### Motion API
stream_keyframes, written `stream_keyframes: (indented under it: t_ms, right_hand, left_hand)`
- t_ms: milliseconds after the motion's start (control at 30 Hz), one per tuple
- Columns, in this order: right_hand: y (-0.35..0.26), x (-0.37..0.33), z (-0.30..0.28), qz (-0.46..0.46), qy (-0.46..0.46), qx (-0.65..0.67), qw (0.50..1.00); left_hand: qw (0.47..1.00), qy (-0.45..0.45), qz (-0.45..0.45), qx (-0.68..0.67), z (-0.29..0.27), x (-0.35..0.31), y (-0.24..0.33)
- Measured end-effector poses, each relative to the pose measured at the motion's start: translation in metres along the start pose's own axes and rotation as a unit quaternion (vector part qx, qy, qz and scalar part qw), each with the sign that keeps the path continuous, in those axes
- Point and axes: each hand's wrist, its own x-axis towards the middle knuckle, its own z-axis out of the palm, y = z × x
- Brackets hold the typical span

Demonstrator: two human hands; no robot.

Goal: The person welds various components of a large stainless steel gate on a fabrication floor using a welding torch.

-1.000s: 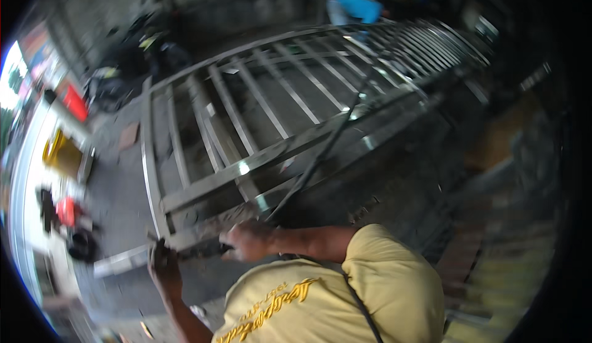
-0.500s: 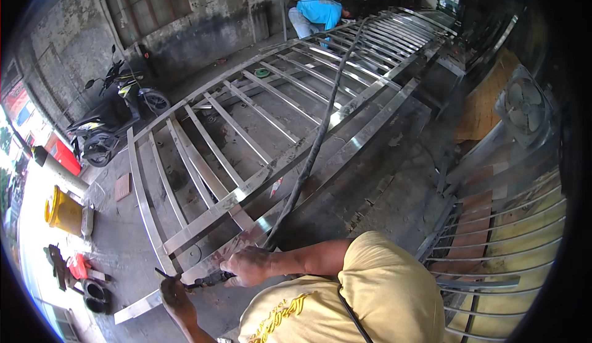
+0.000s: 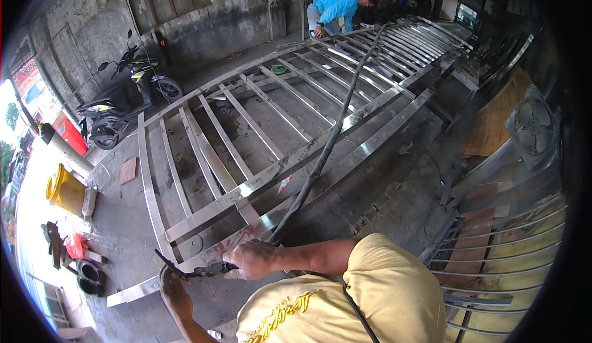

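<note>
A black welding torch (image 3: 208, 271) lies across between my hands, its thin dark tail pointing up past my left fingers. My left hand (image 3: 174, 290) is closed at the torch's head end, beside the near end of a flat metal bar (image 3: 132, 292). My right hand (image 3: 251, 260) is wrapped round the rear of the torch. From near my right wrist a thick black cable (image 3: 320, 161) runs away over a long metal frame (image 3: 246, 190) with several crossbars. The torch's tip is hidden by my left hand.
At the frame's far side a person in a blue shirt (image 3: 336, 7) bends over it. A motorcycle (image 3: 132, 99) stands by the left wall, a yellow bucket (image 3: 66, 190) at the left. To the right are a fan (image 3: 534, 124) and a barred metal panel (image 3: 502, 258).
The view has shifted, so the frame sits farther right. My left fingers have moved on the torch and more of its tail shows. The person in blue has raised their head.
</note>
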Motion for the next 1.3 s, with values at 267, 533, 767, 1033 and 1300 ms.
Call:
stream_keyframes:
  t_ms: [267, 533, 767, 1033, 1300]
  right_hand:
    - [-0.008, -0.006, 0.0, -0.022, -0.01, 0.003, 1.0]
    - [-0.001, -0.004, -0.008, -0.045, 0.01, 0.001, 0.999]
    - [-0.008, 0.008, -0.013, -0.002, -0.036, 0.057, 0.998]
    - [-0.005, 0.007, -0.01, -0.025, -0.047, 0.062, 0.997]
    - [0.011, 0.007, -0.008, 0.074, -0.094, 0.225, 0.967]
  left_hand:
    - [0.998, -0.04, -0.054, 0.016, -0.015, -0.015, 0.041]
    - [0.995, -0.036, -0.091, 0.031, 0.006, 0.003, 0.047]
    - [0.946, -0.148, -0.212, -0.193, -0.022, 0.008, 0.031]
    - [0.976, -0.146, -0.098, -0.129, -0.031, 0.009, 0.017]
    - [0.996, -0.048, 0.003, -0.078, -0.021, 0.009, 0.04]
